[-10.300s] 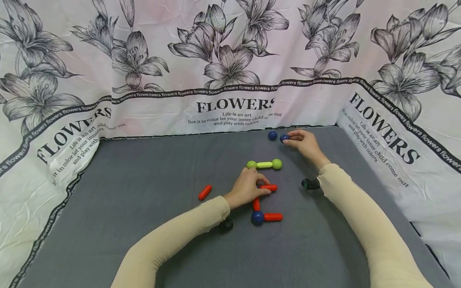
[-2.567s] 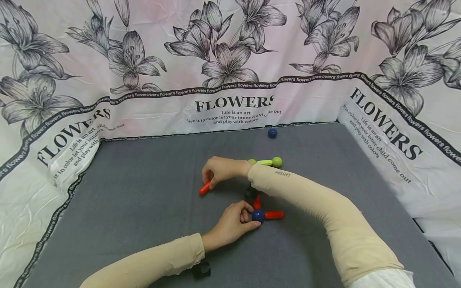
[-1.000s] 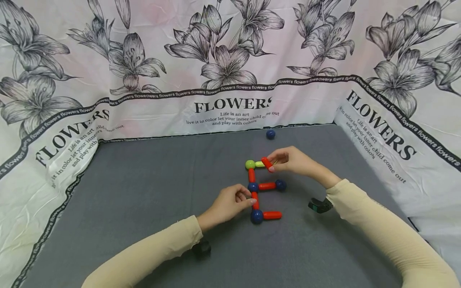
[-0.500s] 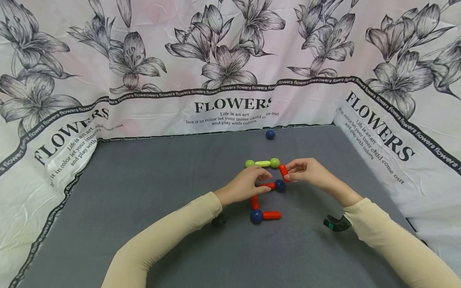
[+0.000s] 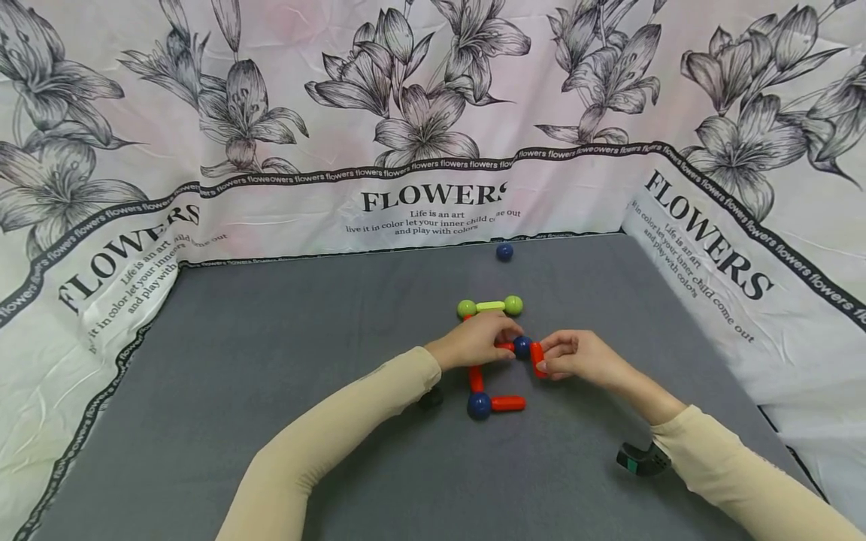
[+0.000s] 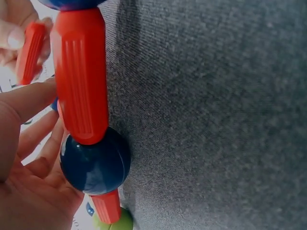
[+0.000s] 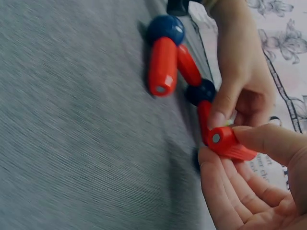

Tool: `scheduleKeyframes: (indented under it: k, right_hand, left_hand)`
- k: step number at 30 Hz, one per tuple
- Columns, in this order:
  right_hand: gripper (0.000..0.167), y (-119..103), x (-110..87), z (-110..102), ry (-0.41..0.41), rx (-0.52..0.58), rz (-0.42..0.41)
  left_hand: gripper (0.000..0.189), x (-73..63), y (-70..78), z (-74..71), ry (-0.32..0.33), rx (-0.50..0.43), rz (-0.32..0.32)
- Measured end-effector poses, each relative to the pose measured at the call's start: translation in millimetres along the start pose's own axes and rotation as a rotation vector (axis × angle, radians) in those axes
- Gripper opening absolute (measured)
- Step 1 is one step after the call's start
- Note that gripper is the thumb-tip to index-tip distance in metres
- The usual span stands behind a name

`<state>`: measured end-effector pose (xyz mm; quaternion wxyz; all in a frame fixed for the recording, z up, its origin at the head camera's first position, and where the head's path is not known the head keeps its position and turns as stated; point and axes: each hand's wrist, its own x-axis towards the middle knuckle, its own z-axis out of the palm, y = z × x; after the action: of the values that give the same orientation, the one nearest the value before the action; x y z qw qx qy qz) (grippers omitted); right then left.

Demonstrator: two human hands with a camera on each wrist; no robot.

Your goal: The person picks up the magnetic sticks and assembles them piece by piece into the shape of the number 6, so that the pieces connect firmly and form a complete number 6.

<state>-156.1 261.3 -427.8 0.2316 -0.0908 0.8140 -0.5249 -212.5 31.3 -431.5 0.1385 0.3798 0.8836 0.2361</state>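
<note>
My right hand (image 5: 585,357) pinches a red magnetic stick (image 5: 537,361) between thumb and fingers, held upright just right of a blue ball (image 5: 522,346). That ball sits on the end of a sideways red stick (image 5: 505,346), which my left hand (image 5: 476,342) pinches near the ball. The right wrist view shows a metal tip on the held stick (image 7: 230,143). Below, an upright red stick (image 5: 476,379) joins a lower blue ball (image 5: 479,406) with another red stick (image 5: 507,403) pointing right. Left fingers hide the middle-left blue ball in the head view; the left wrist view shows this ball (image 6: 96,163).
At the structure's top, a yellow-green stick (image 5: 490,306) links two green balls, left (image 5: 467,309) and right (image 5: 513,305). A lone blue ball (image 5: 504,252) lies near the grey table's (image 5: 304,323) back edge. A flower-printed cloth (image 5: 271,210) stands behind.
My right hand has brought the red stick from beside the right green ball down towards the blue ball at the middle arm's end. My left hand has moved from the lower upright stick onto the middle arm.
</note>
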Motion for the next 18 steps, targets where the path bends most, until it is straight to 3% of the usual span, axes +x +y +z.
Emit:
scheduleKeyframes:
  k: [5,18]
  right_hand:
    - [0.038,6.9,-4.5,11.6,0.005,0.057,0.067]
    - [0.033,3.8,-1.9,26.6,0.057,0.021,0.148]
  left_hand:
    - [0.04,2.8,1.5,1.8,-0.017,0.031,0.001]
    - [0.041,3.0,-0.7,6.1,-0.005,0.025,-0.006]
